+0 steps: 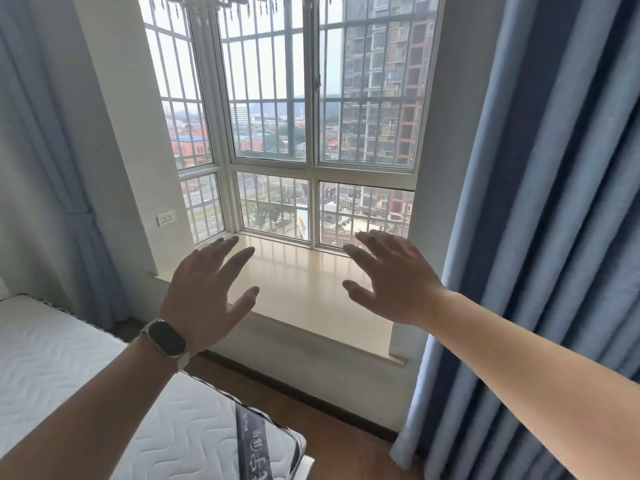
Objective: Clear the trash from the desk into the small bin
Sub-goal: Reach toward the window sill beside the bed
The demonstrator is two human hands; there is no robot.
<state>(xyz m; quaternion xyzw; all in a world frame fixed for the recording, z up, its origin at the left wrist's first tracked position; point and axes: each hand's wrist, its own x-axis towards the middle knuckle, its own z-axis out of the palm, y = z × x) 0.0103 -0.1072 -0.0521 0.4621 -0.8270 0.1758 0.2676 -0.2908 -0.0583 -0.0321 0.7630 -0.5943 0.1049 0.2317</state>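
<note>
Cream window ledge (311,292) before a barred bay window (277,116), blue curtain (540,202) right, mattress (86,375) left, left hand (204,296) and right hand (391,282) raised, fingers spread, holding nothing

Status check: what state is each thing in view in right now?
Left hand: open, holding nothing.
Right hand: open, holding nothing.
Window: appears closed.
Left curtain: tied back.
Right curtain: hanging loose.
Wall socket: nothing plugged in.
Watch: screen dark.
Mattress: bare.
</note>
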